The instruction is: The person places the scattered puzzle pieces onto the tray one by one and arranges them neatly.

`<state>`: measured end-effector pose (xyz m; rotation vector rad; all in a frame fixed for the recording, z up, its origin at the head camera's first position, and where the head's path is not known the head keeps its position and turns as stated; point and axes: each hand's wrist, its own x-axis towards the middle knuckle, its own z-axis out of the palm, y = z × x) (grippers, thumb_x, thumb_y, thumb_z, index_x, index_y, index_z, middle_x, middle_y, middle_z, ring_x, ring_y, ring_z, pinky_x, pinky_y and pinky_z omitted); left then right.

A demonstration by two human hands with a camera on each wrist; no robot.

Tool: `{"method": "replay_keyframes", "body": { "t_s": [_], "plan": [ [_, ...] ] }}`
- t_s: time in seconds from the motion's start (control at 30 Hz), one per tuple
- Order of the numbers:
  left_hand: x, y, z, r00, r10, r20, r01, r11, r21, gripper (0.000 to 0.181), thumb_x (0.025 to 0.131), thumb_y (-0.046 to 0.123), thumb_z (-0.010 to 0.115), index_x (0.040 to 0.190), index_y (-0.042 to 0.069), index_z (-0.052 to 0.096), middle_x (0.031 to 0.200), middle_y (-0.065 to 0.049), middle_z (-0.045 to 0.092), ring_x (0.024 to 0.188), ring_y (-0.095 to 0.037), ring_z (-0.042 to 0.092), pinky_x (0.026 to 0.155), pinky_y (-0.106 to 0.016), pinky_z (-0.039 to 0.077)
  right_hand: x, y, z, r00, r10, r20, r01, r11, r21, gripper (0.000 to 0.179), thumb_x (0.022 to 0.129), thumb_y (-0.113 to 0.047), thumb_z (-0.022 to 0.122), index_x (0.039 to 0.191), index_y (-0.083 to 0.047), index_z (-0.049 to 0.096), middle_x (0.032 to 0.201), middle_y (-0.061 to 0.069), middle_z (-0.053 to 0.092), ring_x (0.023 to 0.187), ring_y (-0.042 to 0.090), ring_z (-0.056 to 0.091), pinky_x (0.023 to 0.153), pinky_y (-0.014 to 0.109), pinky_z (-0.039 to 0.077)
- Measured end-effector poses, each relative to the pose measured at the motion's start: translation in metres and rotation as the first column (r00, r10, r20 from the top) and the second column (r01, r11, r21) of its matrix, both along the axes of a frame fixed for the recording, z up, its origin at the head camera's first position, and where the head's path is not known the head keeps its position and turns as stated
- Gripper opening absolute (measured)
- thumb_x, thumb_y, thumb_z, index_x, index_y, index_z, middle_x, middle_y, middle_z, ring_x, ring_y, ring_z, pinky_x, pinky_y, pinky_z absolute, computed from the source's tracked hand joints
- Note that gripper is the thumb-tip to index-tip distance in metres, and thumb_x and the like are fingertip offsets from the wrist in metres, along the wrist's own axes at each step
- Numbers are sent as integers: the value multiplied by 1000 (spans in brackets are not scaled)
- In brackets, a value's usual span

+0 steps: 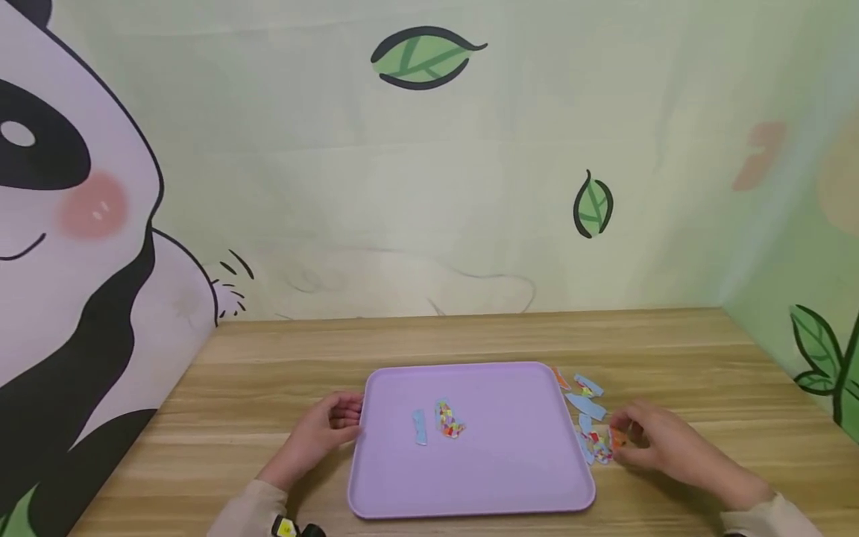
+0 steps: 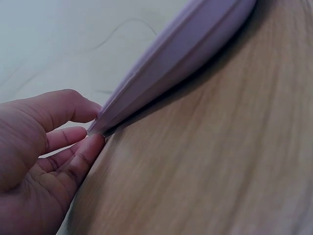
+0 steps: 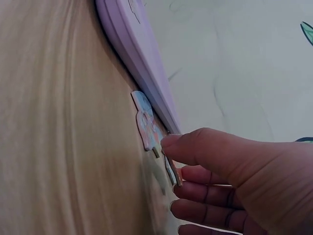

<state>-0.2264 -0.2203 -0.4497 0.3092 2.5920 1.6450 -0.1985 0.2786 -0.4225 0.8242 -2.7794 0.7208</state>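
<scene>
2 hands are seen: the right hand (image 1: 661, 441) grip is closed, pinching a puzzle piece (image 1: 618, 438) beside the tray (image 1: 510, 477); the left hand (image 1: 326, 431) fingertips, relaxed, touch the tray's left rim. The thin piece could be dropped if pinched loosely. 2 pieces (image 1: 439, 422) are counted inside the tray, roughly 6 loose pieces (image 1: 585, 406) on the counter (image 1: 268, 373).
</scene>
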Motion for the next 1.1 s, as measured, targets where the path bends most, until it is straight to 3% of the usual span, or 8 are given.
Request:
{"method": "replay_keyframes", "body": {
  "t_s": [0.27, 0.6, 1.1],
  "plan": [
    [1, 2, 2, 1000, -8, -18, 8, 1000, -6, 45, 82, -5, 68, 123, -12, 51, 110, -24, 61, 97, -23, 62, 83, -20, 55, 2, -1, 7, 999, 1, 45, 0, 1000, -27, 26, 76, -19, 79, 94, -9, 63, 83, -8, 60, 74, -4, 49, 58, 19, 47],
    [2, 1, 2, 999, -4, -39, 5, 1000, 6, 46, 81, -5, 69, 122, -13, 51, 109, -25, 62, 95, -22, 62, 81, -20, 55, 0, -11, 11, 1000, 7, 5, -7, 1000, 4, 26, 77, -20, 79, 94, -9, 64, 83, -10, 60, 73, -3, 50, 58, 20, 46],
    [0, 1, -2, 999, 8, -37, -8, 1000, 8, 45, 80, -6, 69, 122, -12, 52, 108, -24, 62, 93, -17, 61, 81, -18, 54, -10, -40, 20, 995, 78, -64, -82, 995, -53, 26, 75, -16, 79, 94, -8, 64, 84, -5, 64, 72, 0, 53, 58, 20, 47]
  ]
}}
